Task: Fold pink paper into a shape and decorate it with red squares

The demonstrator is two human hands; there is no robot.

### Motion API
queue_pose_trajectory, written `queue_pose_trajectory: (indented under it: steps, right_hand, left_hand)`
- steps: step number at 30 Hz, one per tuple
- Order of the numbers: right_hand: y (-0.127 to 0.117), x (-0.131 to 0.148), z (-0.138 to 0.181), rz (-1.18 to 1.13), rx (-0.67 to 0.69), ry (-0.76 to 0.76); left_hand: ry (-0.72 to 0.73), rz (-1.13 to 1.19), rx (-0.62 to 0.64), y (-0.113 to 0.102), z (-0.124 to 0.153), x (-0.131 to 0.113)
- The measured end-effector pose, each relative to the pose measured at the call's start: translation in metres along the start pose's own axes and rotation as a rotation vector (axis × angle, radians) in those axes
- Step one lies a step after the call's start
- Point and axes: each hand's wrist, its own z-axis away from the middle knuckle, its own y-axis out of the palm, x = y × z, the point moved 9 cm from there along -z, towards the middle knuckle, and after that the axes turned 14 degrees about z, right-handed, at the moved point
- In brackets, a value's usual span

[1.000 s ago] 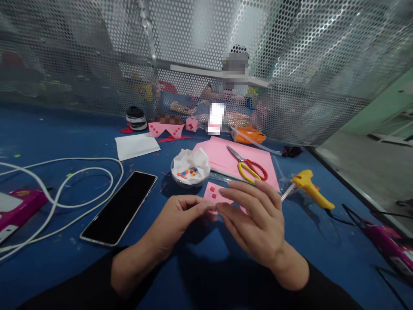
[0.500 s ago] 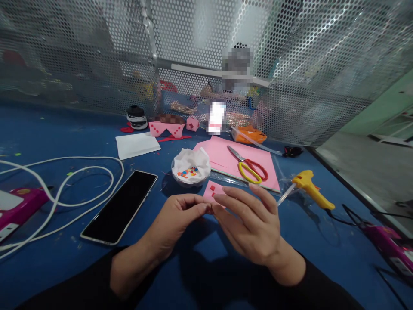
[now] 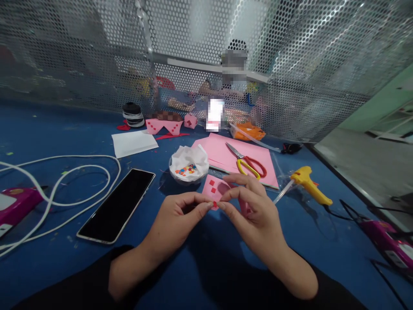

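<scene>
A pink paper piece with small red squares (image 3: 209, 189) is held low over the table in front of me. My left hand (image 3: 183, 217) pinches its near edge between thumb and index finger. From the other side my right hand (image 3: 254, 211) also pinches that edge, its other fingers curved over the paper and hiding its right part. A tiny red bit (image 3: 214, 205) shows between the two thumb tips. Just beyond my hands stands a tissue-lined bowl (image 3: 188, 178) holding small colourful bits (image 3: 187, 169).
Scissors (image 3: 247, 161) rest on pink sheets (image 3: 219, 150). A yellow glue gun (image 3: 309, 185) lies right; a phone (image 3: 118, 206) and white cable (image 3: 64, 202) lie left. Behind are white paper (image 3: 134, 143), a pink cutout (image 3: 164, 127), a thread spool (image 3: 133, 115) and a mesh partition (image 3: 193, 38).
My right hand's fingers, spread half a second ago, have curled in, with thumb and index tips meeting at the paper's edge. More of the pink paper shows. My left hand keeps its pinch.
</scene>
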Motion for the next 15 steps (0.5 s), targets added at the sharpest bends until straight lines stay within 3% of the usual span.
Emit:
queue_pose_trajectory:
  steps: [15]
  right_hand:
    - [0.001, 0.004, 0.001, 0.013, -0.004, -0.017]
  left_hand:
    - [0.132, -0.147, -0.023, 0.002, 0.002, -0.012]
